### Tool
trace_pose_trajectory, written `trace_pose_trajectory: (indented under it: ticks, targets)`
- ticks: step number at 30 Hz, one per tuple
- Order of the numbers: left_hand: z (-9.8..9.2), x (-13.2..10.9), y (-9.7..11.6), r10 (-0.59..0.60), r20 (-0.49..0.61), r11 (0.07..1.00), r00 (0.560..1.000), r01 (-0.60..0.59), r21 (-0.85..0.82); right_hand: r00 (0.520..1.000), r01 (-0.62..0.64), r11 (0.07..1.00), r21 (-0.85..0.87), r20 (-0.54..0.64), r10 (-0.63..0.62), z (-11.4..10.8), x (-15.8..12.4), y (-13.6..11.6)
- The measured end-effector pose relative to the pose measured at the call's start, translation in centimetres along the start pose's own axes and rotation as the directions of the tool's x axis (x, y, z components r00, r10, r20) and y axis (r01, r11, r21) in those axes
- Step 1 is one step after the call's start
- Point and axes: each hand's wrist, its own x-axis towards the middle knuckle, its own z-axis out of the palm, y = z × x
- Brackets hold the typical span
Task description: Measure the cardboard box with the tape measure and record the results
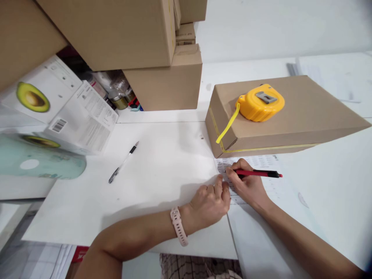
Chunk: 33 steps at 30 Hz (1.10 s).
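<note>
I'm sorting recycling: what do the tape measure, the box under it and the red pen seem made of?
Tape measure: probably plastic, slightly shiny, from its rounded, ribbed shell; the gray clip could be metal or plastic.
Box: matte cardboard, by its brown faces and folded edges.
Red pen: likely smooth plastic, given its solid red and black colors.

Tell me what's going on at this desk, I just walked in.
A person has a red pen in their right hand, its tip at the left edge of a printed sheet. Their left hand rests close beside it, fingers curled. Just beyond the hands sits a cardboard box with a yellow tape measure on top. A clear pen lies on the desk, off to the left.
</note>
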Motion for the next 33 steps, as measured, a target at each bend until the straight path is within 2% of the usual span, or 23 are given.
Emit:
trace_pose_trajectory:
  ticks: [9,16,21,26,29,33]
  targets:
    - [0.03,-0.03,0.03,0.004,-0.004,1.0,1.0,-0.004,0.005,0.999,0.014,1.0,-0.004,0.04,-0.014,-0.02,0.0,-0.18]
    - [0.11,-0.06,0.02,0.009,0.016,1.0,1.0,-0.009,0.003,1.0,-0.018,1.0,-0.009,0.021,0.018,-0.03,0.01,-0.25]
    - [0.03,-0.03,-0.03,0.009,0.0,1.0,1.0,-0.009,0.009,1.0,-0.008,1.0,-0.014,-0.017,0.008,0.0,0.1,-0.19]
    - [0.09,-0.08,0.04,0.01,0.006,1.0,1.0,-0.01,0.006,1.0,0.01,1.0,-0.03,-0.005,-0.01,0.0,0.11,-0.18]
    - [-0.02,-0.13,-0.02,0.018,0.046,1.0,0.999,-0.018,0.002,1.0,0.01,1.0,-0.022,-0.004,-0.01,0.03,0.14,-0.22]
    - [-0.79,0.02,-0.37,0.054,0.158,0.998,0.986,-0.051,-0.024,1.0,-0.02,1.0,-0.017,-0.025,0.019,0.02,0.14,-0.3]
